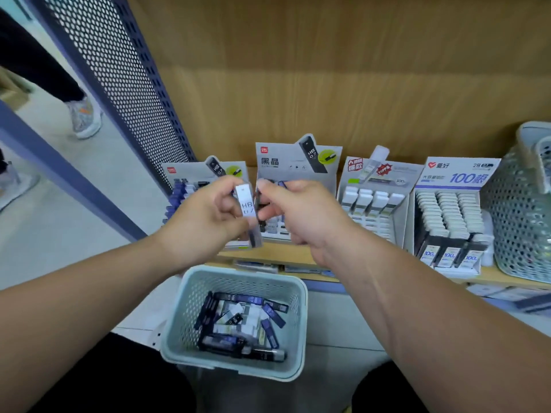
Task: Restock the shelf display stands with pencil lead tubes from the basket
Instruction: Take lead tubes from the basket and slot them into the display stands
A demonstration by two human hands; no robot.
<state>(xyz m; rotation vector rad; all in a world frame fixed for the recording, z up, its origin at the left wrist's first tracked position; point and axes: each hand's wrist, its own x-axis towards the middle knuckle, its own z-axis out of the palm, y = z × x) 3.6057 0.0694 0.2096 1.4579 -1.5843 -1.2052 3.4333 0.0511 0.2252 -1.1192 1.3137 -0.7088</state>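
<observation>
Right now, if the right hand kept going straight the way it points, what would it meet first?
Most likely the HB lead tube pinched in the left hand; the right hand looks almost at it. Behind that stands the taller HB 0.7 display stand, though depth is unclear.

My left hand [205, 216] covers most of the left display stand [186, 174] and the far side of the lead tube [247, 208] it pinches. My right hand [301, 213] hides the front rows of the middle stand [286, 162]; whether its fingers grip anything, I cannot tell. The shelf basket [518, 222] is cut by the right edge. The lower-shelf stock [524, 302] is blurred beyond reading.
</observation>
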